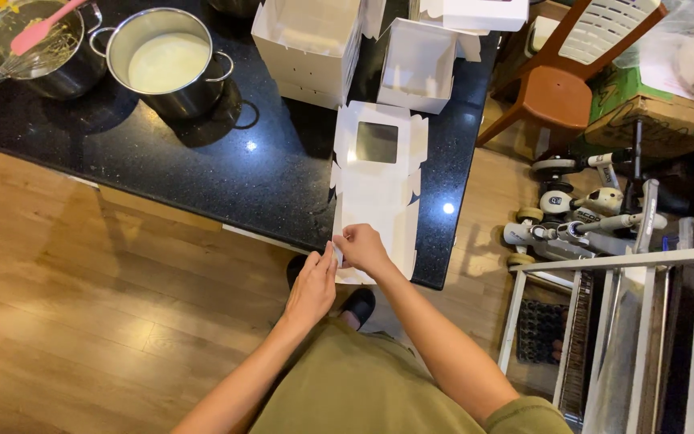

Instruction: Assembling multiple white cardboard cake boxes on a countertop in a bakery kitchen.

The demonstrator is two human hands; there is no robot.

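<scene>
Black glossy surface [202, 161] over wood floor: left, a steel pot [38, 48] holding whisk, pink spatula and batter residue; beside it a pot [169, 60] of pale cream; then assembled white boxes [311, 48], apparently empty. Near edge: flat white window box [375, 189], left hand [312, 285] and right hand [363, 247] in a closed grip on its corner flap. Folding underway, seemingly; creasing that flap upright comes next.

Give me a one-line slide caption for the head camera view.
Both hands, left hand and right hand, pinch a flat white window box on a black counter.
</scene>
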